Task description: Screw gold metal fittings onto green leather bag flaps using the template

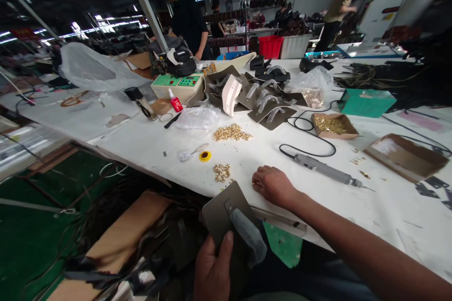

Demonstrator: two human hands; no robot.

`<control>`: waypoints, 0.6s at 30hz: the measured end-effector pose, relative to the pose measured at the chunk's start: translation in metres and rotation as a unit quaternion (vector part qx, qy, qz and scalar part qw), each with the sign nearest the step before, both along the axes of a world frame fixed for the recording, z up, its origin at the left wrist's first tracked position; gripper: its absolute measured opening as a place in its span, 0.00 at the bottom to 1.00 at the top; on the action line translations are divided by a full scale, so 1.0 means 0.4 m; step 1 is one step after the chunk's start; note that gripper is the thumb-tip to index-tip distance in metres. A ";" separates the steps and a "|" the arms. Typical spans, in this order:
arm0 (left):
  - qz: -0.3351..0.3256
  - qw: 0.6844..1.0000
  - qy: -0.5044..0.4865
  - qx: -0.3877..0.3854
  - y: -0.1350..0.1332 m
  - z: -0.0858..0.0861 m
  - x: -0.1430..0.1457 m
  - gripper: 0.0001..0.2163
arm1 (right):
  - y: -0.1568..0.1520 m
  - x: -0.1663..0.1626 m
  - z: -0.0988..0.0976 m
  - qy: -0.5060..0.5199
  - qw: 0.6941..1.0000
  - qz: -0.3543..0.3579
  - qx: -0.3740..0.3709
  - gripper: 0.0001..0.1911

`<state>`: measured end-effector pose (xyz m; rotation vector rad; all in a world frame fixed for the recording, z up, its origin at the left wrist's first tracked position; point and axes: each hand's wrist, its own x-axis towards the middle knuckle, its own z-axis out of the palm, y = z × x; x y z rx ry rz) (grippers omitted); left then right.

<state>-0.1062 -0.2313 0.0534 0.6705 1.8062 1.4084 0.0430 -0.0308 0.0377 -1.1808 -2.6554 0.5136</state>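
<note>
My left hand (213,265) grips a grey-brown leather panel (217,211) at the table's front edge, thumb on its face. A strip wrapped in clear plastic (249,235) is fixed to that panel. My right hand (273,186) rests on the white tabletop to the right of the panel. Its fingers are curled together; a tiny gold glint shows at the fingertips, too small to name. Just left of this hand lies a small group of gold metal fittings (221,172). Behind them is a larger pile of gold fittings (232,132).
An electric screwdriver (323,169) with a black cord lies at right, near a cardboard tray of gold pieces (334,124) and a green box (367,102). Stacked leather panels (270,110), a red bottle (175,101) and a control box (178,87) stand farther back. A co-worker (189,21) stands beyond.
</note>
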 end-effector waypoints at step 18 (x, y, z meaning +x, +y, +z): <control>-0.161 0.972 0.169 0.044 0.018 -0.005 0.081 0.19 | -0.249 0.094 0.107 0.413 0.897 -0.089 -0.131 0.07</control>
